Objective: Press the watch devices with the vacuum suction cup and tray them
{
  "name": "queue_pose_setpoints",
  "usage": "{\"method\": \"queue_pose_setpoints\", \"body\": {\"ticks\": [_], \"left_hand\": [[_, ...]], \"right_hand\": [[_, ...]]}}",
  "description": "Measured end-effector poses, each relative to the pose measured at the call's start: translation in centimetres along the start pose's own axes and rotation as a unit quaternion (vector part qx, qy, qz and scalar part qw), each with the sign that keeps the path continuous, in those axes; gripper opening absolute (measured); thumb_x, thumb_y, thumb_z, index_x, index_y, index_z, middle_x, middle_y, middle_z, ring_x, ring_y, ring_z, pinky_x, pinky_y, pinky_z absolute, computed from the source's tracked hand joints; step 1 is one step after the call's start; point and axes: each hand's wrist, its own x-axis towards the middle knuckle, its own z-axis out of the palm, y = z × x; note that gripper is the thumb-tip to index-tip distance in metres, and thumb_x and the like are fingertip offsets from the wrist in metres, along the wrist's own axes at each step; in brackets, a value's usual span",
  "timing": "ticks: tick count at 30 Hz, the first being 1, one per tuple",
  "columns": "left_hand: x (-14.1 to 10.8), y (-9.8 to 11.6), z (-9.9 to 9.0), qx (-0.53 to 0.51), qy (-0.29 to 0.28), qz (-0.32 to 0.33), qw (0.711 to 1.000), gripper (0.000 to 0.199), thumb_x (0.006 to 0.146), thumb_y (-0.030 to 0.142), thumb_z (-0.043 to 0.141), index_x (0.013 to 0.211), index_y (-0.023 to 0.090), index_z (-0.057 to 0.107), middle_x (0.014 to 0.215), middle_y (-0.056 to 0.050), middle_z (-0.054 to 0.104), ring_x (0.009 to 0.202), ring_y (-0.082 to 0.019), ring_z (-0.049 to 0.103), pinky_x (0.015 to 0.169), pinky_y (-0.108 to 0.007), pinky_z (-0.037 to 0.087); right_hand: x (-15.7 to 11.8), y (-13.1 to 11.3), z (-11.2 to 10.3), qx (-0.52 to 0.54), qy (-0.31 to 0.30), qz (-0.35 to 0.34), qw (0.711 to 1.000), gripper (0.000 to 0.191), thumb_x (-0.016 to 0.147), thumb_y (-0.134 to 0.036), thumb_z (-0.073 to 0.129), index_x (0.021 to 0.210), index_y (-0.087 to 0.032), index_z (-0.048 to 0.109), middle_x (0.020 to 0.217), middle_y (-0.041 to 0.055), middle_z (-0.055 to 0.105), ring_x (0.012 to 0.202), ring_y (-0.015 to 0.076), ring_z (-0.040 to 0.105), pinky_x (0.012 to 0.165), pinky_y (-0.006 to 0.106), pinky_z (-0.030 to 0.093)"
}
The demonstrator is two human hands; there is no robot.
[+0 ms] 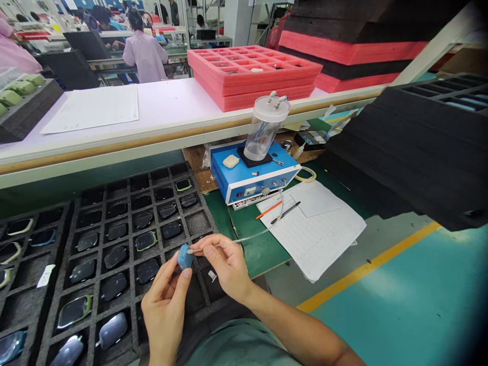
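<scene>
My left hand [165,300] pinches a small blue watch case [184,257] between thumb and fingers, tilted on edge above a black foam tray [131,277]. My right hand [231,264] is closed on the end of a clear thin tube [253,236], whose tip touches or nearly touches the side of the case. That tube runs back to a blue box-shaped machine [246,175]. Dark watch faces, some with green rims, lie in many of the tray's compartments under my hands.
A clear cylinder [265,129] stands on the machine. Papers [316,229] with an orange pen [269,210] and a black pen [285,212] lie to the right. Red foam trays [247,86] sit on the shelf. Black foam sheets [400,147] jut in at right. People work behind.
</scene>
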Motion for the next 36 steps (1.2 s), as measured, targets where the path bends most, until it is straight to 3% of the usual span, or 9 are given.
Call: {"method": "queue_pose_setpoints", "body": {"ticks": [4, 11, 14, 18, 22, 25, 30, 34, 36], "left_hand": [[-0.1, -0.2, -0.1, -0.004, 0.006, -0.007, 1.0, 0.042, 0.075, 0.039, 0.086, 0.114, 0.025, 0.078, 0.119, -0.007, 0.075, 0.108, -0.025, 0.072, 0.1, -0.035, 0.057], [0.0, -0.5, 0.1, -0.112, 0.007, -0.031, 0.993, 0.043, 0.085, 0.039, 0.076, 0.124, 0.022, 0.069, 0.12, -0.009, 0.072, 0.101, -0.02, 0.07, 0.076, -0.026, 0.062], [0.0, -0.4, 0.0, -0.148, 0.017, -0.053, 0.987, 0.041, 0.085, 0.04, 0.075, 0.121, 0.02, 0.07, 0.12, -0.01, 0.07, 0.094, -0.018, 0.069, 0.074, -0.025, 0.059], [-0.1, -0.3, -0.2, -0.162, 0.022, -0.054, 0.985, 0.044, 0.082, 0.039, 0.078, 0.121, 0.02, 0.067, 0.121, -0.01, 0.067, 0.091, -0.014, 0.066, 0.076, -0.023, 0.056], [-0.1, -0.3, -0.2, -0.141, 0.019, -0.026, 0.99, 0.054, 0.076, 0.03, 0.087, 0.123, 0.021, 0.062, 0.111, -0.005, 0.07, 0.093, -0.011, 0.067, 0.084, -0.019, 0.053], [0.2, -0.2, -0.1, -0.142, 0.02, -0.025, 0.989, 0.046, 0.076, 0.03, 0.087, 0.114, 0.02, 0.062, 0.105, -0.005, 0.073, 0.091, -0.012, 0.07, 0.082, -0.019, 0.053], [0.5, 0.3, 0.0, -0.182, -0.004, -0.051, 0.982, 0.042, 0.078, 0.035, 0.086, 0.11, 0.018, 0.067, 0.118, -0.011, 0.074, 0.102, -0.02, 0.073, 0.078, -0.021, 0.056], [0.4, 0.8, -0.6, -0.267, -0.048, -0.1, 0.957, 0.039, 0.079, 0.041, 0.084, 0.108, 0.017, 0.073, 0.122, -0.014, 0.073, 0.106, -0.023, 0.073, 0.079, -0.022, 0.058], [0.4, 0.8, -1.0, -0.305, -0.065, -0.131, 0.941, 0.038, 0.082, 0.044, 0.082, 0.109, 0.017, 0.075, 0.121, -0.015, 0.073, 0.104, -0.022, 0.073, 0.078, -0.022, 0.059]], "right_hand": [[0.0, 0.1, 0.0, -0.003, -0.004, -0.003, 1.0, 0.027, 0.094, -0.047, 0.066, 0.093, -0.02, 0.067, 0.098, 0.0069, 0.076, 0.094, 0.0203, 0.074, 0.09, 0.036, 0.063], [-0.7, 0.5, -0.3, -0.029, 0.016, 0.014, 0.999, 0.027, 0.096, -0.045, 0.065, 0.103, -0.02, 0.07, 0.101, 0.0066, 0.076, 0.093, 0.0179, 0.074, 0.089, 0.034, 0.061], [-0.7, 0.8, -0.4, -0.044, 0.015, 0.035, 0.998, 0.03, 0.095, -0.047, 0.065, 0.107, -0.02, 0.069, 0.1, 0.0073, 0.076, 0.086, 0.0175, 0.073, 0.078, 0.031, 0.063], [-0.6, 0.7, -0.4, -0.077, -0.024, 0.056, 0.995, 0.03, 0.095, -0.047, 0.065, 0.103, -0.019, 0.071, 0.092, 0.0067, 0.075, 0.072, 0.0143, 0.07, 0.062, 0.025, 0.059], [-1.1, -0.3, -0.6, -0.085, -0.034, 0.062, 0.994, 0.03, 0.094, -0.047, 0.065, 0.1, -0.018, 0.071, 0.084, 0.0048, 0.074, 0.063, 0.0119, 0.067, 0.056, 0.022, 0.054], [-1.6, -1.3, -1.5, -0.103, -0.028, 0.047, 0.993, 0.029, 0.095, -0.046, 0.064, 0.099, -0.018, 0.071, 0.082, 0.005, 0.074, 0.063, 0.0127, 0.067, 0.055, 0.022, 0.053], [-2.1, -3.1, -5.2, -0.156, 0.075, -0.007, 0.985, 0.023, 0.094, -0.041, 0.066, 0.095, -0.019, 0.074, 0.078, 0.0038, 0.074, 0.062, 0.0129, 0.067, 0.056, 0.023, 0.053], [-2.0, -3.3, -9.1, -0.183, 0.206, -0.044, 0.96, 0.021, 0.092, -0.04, 0.071, 0.093, -0.019, 0.075, 0.076, 0.0023, 0.072, 0.061, 0.0112, 0.064, 0.056, 0.022, 0.052], [-1.7, -3.1, -10.4, -0.184, 0.243, -0.051, 0.951, 0.022, 0.09, -0.04, 0.072, 0.092, -0.018, 0.074, 0.076, 0.0024, 0.071, 0.06, 0.011, 0.063, 0.055, 0.022, 0.051]]}}
